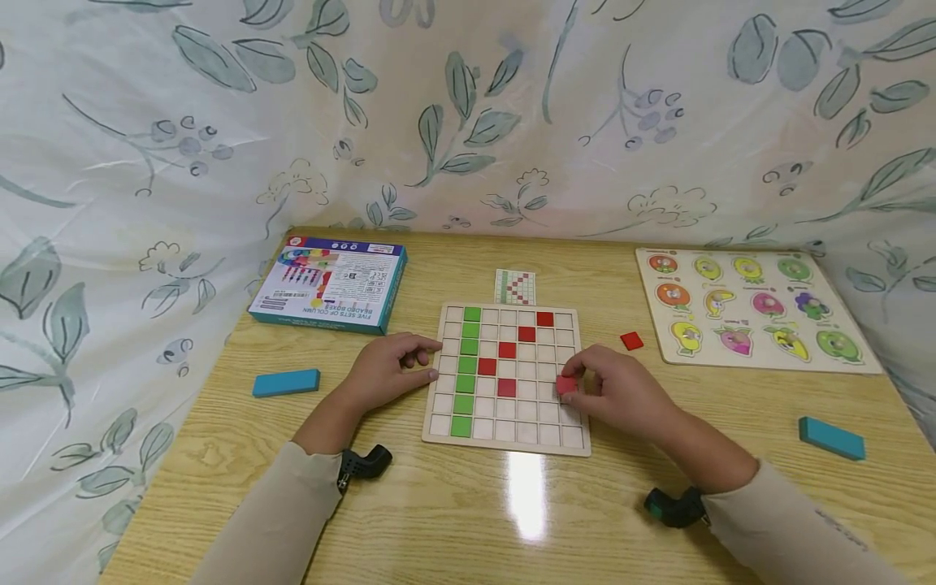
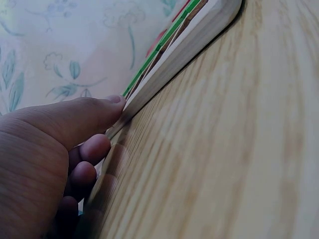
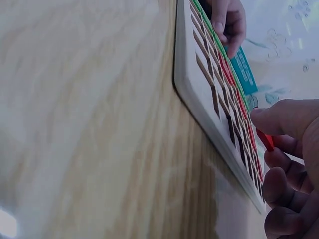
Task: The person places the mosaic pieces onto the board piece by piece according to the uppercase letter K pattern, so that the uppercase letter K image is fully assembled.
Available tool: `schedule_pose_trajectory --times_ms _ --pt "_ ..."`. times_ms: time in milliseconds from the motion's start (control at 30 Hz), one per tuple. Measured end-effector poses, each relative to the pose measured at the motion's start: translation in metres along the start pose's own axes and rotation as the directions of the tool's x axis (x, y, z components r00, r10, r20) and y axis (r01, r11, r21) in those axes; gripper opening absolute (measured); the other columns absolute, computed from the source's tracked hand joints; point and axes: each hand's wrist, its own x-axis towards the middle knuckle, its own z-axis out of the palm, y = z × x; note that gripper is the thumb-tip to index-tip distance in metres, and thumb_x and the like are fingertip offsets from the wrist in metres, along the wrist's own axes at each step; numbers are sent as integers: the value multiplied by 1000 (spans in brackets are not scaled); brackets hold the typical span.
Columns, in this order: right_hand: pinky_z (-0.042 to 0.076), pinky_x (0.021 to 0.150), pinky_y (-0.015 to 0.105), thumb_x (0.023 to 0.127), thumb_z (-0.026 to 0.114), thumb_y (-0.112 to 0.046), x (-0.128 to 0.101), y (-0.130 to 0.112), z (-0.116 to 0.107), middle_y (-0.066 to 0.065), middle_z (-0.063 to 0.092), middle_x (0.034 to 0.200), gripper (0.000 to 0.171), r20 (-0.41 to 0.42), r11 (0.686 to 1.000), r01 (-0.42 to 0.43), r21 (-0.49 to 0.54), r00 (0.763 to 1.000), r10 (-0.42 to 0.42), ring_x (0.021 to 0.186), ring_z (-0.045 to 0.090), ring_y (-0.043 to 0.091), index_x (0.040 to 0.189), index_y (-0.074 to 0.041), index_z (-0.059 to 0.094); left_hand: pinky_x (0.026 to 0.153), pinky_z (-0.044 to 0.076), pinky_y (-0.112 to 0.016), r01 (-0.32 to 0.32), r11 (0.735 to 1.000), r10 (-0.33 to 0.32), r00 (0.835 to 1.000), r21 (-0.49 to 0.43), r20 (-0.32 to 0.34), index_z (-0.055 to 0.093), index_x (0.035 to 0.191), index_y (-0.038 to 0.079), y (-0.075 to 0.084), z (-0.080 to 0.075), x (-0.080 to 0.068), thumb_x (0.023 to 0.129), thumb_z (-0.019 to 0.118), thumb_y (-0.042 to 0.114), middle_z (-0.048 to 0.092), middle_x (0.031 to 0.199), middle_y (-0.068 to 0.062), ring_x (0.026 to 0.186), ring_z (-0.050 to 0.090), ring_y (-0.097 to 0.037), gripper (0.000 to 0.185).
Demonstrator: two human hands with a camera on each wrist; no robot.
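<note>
A wooden grid board [image 1: 526, 439] lies on the table, with a column of green square tiles [image 1: 468, 347] at its left and several red square tiles [image 1: 507, 350] set mostly along a diagonal. My right hand [image 1: 617, 390] pinches another red tile [image 3: 266, 140] between thumb and fingers, over the board's right side. The left hand [image 1: 386, 372] rests at the board's left edge, thumb and fingertips touching it, fingers loosely bent. One loose red tile [image 1: 632, 341] lies right of the board. Just behind the board, a small pattern card [image 1: 515, 288] shows a green-and-red grid.
At the back left lies a blue-edged box [image 1: 329, 284]. A fruit puzzle board [image 1: 760, 309] occupies the back right. One blue block [image 1: 286, 383] is near the left forearm, another blue block [image 1: 831, 439] at the far right. A patterned cloth [image 1: 468, 122] hangs behind the table.
</note>
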Motion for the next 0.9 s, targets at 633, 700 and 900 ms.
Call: schedule_pose_trajectory --times_ms 633,700,900 --pt "48 73 32 88 89 -22 12 -26 24 -10 64 92 21 84 997 73 -5 994 -72 82 55 13 103 -22 73 78 45 -35 3 1000 -3 1000 -2 -4 78 129 18 0 1 -1 94 85 26 66 96 11 83 55 -15 37" --pt "48 73 32 87 90 -21 14 -29 26 -10 63 91 22 96 997 77 -13 993 -75 81 55 12 102 -22 73 78 45 -35 2 1000 -2 1000 -1 -4 78 130 18 0 1 -1 94 85 26 66 97 11 83 55 -15 37" --pt "51 79 35 86 92 -22 16 -34 29 -11 64 94 24 125 994 101 -43 988 -95 84 56 12 101 -21 73 78 45 -35 1 1000 -1 1000 -2 -1 78 130 19 -1 1 -1 95 85 26 66 97 11 83 55 -15 37"
